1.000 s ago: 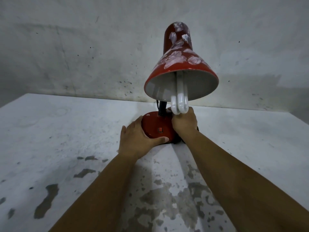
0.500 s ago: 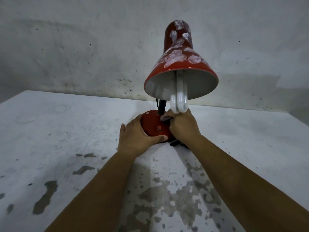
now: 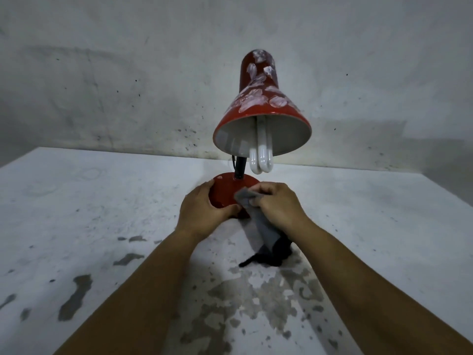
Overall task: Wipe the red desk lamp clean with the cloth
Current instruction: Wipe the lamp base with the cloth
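The red desk lamp (image 3: 258, 119) is stood on the worn white surface (image 3: 89, 213) just beyond both hands, its round red base (image 3: 227, 190) held between them. The left hand (image 3: 202, 213) is curled around the near left side of the base, with the fingers wrapped over its far edge and the thumb pressed along its front rim. The right hand (image 3: 279, 208) is closed on a grey cloth (image 3: 256, 221), which is bunched under the fingertips and pressed against the right side of the base. From that hand the cloth is trailed down and back toward the person, and its darker lower end (image 3: 271, 254) is laid on the surface beneath the right wrist. Above the hands the shade (image 3: 261, 103) is tilted forward on a black stem (image 3: 239, 167), so that its pale inside is shown. A white looped bulb (image 3: 261, 155) is hung out of the shade, just above the right hand's knuckles. The outside of the shade is marked with whitish smudges. Patches of bare grey are seen on the surface below both forearms, and a stained grey wall (image 3: 128, 85) is set behind the lamp.
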